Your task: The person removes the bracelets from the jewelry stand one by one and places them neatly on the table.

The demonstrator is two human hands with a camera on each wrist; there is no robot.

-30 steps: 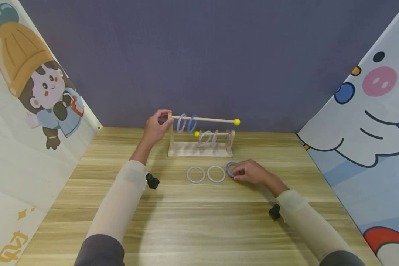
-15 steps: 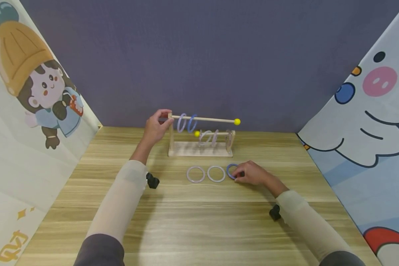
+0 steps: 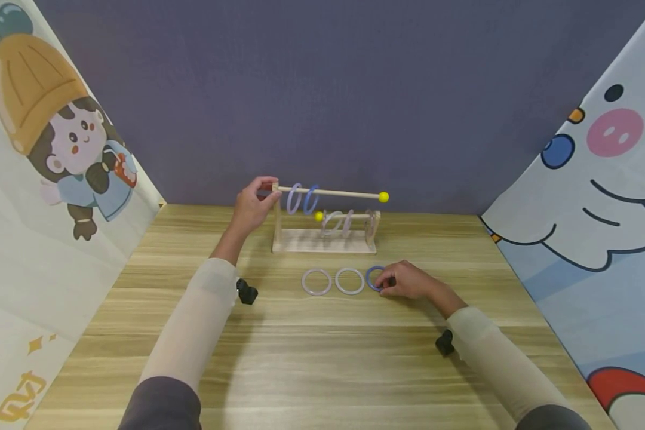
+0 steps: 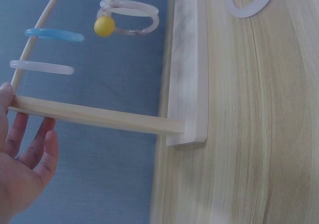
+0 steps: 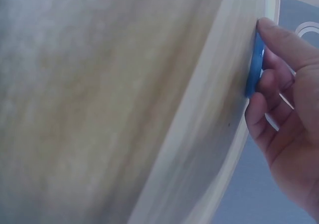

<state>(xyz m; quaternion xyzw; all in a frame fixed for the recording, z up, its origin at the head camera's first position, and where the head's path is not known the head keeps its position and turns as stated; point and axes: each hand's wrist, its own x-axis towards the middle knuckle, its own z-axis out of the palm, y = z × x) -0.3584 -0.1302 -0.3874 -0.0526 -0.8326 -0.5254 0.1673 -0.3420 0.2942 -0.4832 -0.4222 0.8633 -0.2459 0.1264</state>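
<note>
My left hand point(image 3: 252, 206) holds the top of the left post point(image 3: 278, 224) of a wooden bangle stand point(image 3: 322, 242), thumb on one side and fingers on the other. A lilac bangle point(image 4: 45, 67) and a blue bangle point(image 4: 55, 34) hang from the stand's upper rod point(image 3: 349, 193). On the table, my right hand point(image 3: 408, 279) pinches another blue bangle point(image 5: 255, 67) by its near right edge; part of that bangle is hidden behind the fingers. To its left lie a white bangle point(image 3: 336, 281) and a pale lilac bangle point(image 3: 303, 282), both flat.
Pale bangles point(image 3: 347, 224) hang on the shorter lower rod. Yellow balls cap both rods, the upper ball point(image 3: 384, 197) sticking out to the right. A dark wall point(image 3: 322, 89) rises behind the table point(image 3: 322, 358), with printed panels on both sides.
The blue bangle under my right hand has shifted slightly towards me and lines up with the other two. My left hand keeps its place on the post.
</note>
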